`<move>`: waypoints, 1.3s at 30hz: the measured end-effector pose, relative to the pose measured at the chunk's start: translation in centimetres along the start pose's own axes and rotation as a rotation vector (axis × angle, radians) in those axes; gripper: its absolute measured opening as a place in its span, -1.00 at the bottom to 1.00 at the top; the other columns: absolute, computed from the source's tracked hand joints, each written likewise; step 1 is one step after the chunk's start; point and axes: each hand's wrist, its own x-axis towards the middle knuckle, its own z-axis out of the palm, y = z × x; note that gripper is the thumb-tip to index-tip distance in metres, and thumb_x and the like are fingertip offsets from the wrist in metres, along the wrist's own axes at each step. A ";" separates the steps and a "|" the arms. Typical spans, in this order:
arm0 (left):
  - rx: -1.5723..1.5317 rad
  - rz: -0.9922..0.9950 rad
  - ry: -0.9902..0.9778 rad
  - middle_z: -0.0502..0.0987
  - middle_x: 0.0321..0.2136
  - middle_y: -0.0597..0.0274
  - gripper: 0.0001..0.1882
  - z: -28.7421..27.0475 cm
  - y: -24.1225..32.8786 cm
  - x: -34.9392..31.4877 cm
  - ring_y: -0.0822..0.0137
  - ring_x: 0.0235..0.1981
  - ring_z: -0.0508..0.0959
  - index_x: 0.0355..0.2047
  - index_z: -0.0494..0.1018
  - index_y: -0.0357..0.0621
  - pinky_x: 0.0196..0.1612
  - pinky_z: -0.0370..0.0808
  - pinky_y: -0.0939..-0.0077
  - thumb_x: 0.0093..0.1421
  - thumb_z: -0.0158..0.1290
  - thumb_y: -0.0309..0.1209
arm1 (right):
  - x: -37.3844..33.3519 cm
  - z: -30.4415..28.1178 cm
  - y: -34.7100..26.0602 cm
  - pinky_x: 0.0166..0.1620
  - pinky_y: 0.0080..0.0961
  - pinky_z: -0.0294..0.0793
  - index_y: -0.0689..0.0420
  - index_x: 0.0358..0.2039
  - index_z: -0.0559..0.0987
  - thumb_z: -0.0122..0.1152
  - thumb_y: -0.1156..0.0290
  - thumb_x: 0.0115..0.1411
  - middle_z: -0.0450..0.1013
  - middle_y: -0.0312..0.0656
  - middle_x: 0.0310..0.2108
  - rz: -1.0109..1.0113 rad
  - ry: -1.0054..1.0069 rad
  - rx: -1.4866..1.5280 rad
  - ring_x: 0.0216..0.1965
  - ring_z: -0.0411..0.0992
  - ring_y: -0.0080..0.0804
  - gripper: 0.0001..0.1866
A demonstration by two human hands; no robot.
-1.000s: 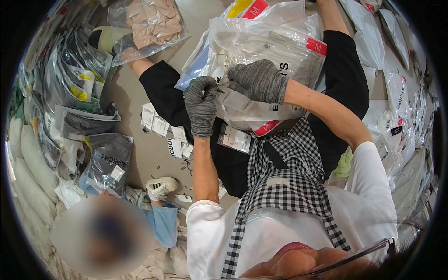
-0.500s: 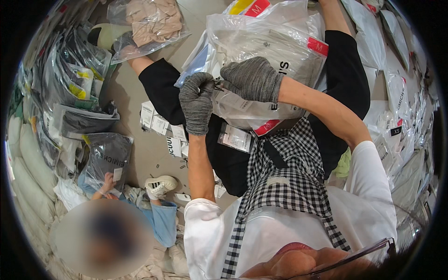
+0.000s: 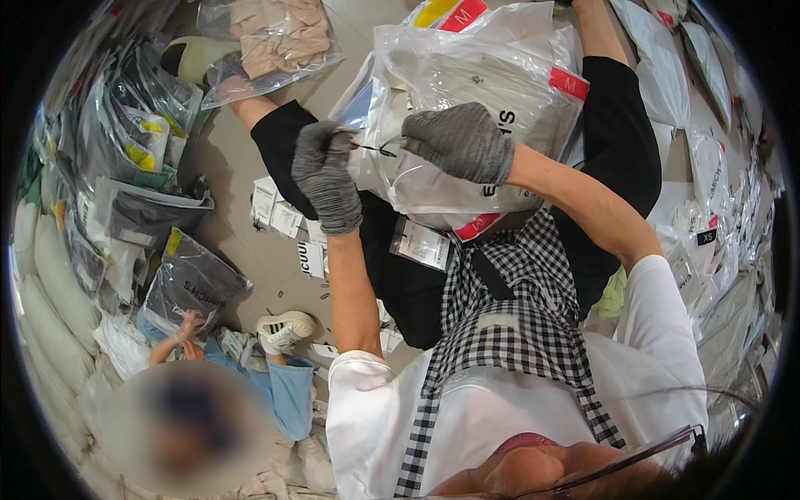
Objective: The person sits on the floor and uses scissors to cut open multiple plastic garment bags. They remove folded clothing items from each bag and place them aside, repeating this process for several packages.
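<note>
Both of my hands wear grey knit gloves. A thin black cord (image 3: 386, 151) runs through the gap between them. My left hand (image 3: 327, 179) is closed in a pinch on the cord's left end. Pinching near its other end is my right hand (image 3: 462, 143), held over a clear-bagged pale garment (image 3: 442, 75) lying across my lap. The bag has red size stickers at its edges. A white tag in a clear sleeve (image 3: 422, 246) rests on my black trousers below the bag.
Several loose white tags (image 3: 283, 218) lie on the floor left of my leg. A bagged beige garment (image 3: 283, 33) is at the upper left. Piles of bagged clothes (image 3: 137, 150) stand left and right. At lower left, another person's hands (image 3: 190, 325) hold a bagged dark garment (image 3: 196, 279).
My hands have drawn apart, the left one outward to the left, and the black cord now shows between them. The other person's bagged garment has tilted and shifted slightly right.
</note>
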 end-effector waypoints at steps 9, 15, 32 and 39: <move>-0.184 0.237 0.587 0.42 -0.37 0.16 -0.85 -12.3 0.2 -2.3 0.31 -0.37 0.44 -0.29 0.38 -0.19 -0.27 0.48 0.42 0.09 0.01 -0.55 | -3.7 0.5 -0.7 -0.47 -0.47 0.42 0.12 -0.41 0.46 0.34 0.15 -0.05 0.39 -0.18 -0.46 0.079 0.354 0.359 -0.52 0.46 -0.21 -0.65; 0.676 -0.128 -0.102 0.52 -0.31 0.27 -0.67 -9.9 0.1 -5.6 0.39 -0.32 0.44 -0.20 0.48 -0.18 -0.19 0.41 0.49 -0.03 0.21 -0.46 | -5.3 4.5 -1.9 -0.54 -0.47 0.35 0.14 -0.56 0.42 0.36 0.43 -0.08 0.31 -0.19 -0.61 0.009 0.232 0.279 -0.62 0.35 -0.27 -0.77; 0.380 0.277 -0.385 0.41 -0.46 0.27 -0.82 -0.7 5.1 -5.5 0.39 -0.43 0.42 -0.38 0.52 -0.17 -0.38 0.40 0.52 -0.06 0.18 -0.56 | -6.5 1.7 -6.9 -0.60 -0.37 0.35 0.08 -0.34 0.48 0.22 0.39 -0.11 0.37 -0.24 -0.57 -0.051 0.433 0.115 -0.59 0.42 -0.27 -0.75; 0.588 0.855 -0.612 0.43 -0.50 0.18 -0.72 0.5 4.3 -2.3 0.16 -0.43 0.45 -0.45 0.54 0.02 -0.36 0.39 0.30 -0.27 0.11 -0.54 | -9.7 -1.1 -7.4 -0.60 -0.44 0.37 0.11 -0.31 0.49 0.22 0.37 -0.06 0.40 -0.19 -0.52 -0.204 0.344 0.107 -0.58 0.43 -0.30 -0.74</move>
